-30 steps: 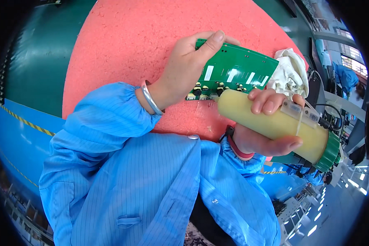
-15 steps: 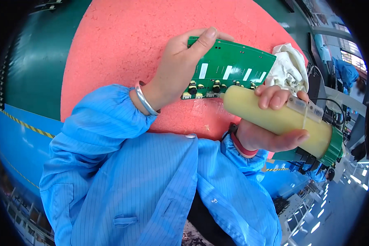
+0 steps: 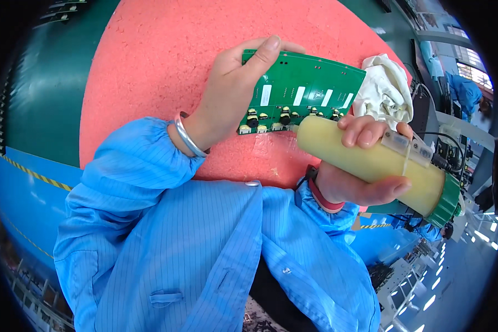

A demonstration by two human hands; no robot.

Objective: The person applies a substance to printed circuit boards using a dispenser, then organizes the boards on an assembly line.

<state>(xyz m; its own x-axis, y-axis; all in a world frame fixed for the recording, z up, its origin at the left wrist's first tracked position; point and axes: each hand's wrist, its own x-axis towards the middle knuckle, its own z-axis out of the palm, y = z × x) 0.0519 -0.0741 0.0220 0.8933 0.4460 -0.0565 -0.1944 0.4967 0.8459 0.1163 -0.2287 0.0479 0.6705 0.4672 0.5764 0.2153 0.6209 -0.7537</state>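
Observation:
My left hand (image 3: pixel 235 83) grips the left end of a green circuit board (image 3: pixel 310 76), thumb on its upper face and the other fingers behind it. White label patches cross the board, and yellow-and-black components line its lower edge. In my right hand (image 3: pixel 365 160) is a pale yellow cylinder (image 3: pixel 337 145) with a green cap (image 3: pixel 445 199), fingers and thumb wrapped round it. A small clear fitting (image 3: pixel 406 146) sits on the cylinder's side. The cylinder's uncapped end lies at the board's lower edge, by the components; whether they touch I cannot tell.
Pink foam (image 3: pixel 155 61) covers the work surface beneath my hands. A crumpled white cloth (image 3: pixel 386 88) lies on it, right of the board. Dark equipment and cables (image 3: pixel 445 149) stand at the right. Beyond the foam's left is a green surface (image 3: pixel 50 88).
The board and both hands have shifted slightly left in the picture, as have the cloth and foam. My grips on the board and the cylinder stay the same.

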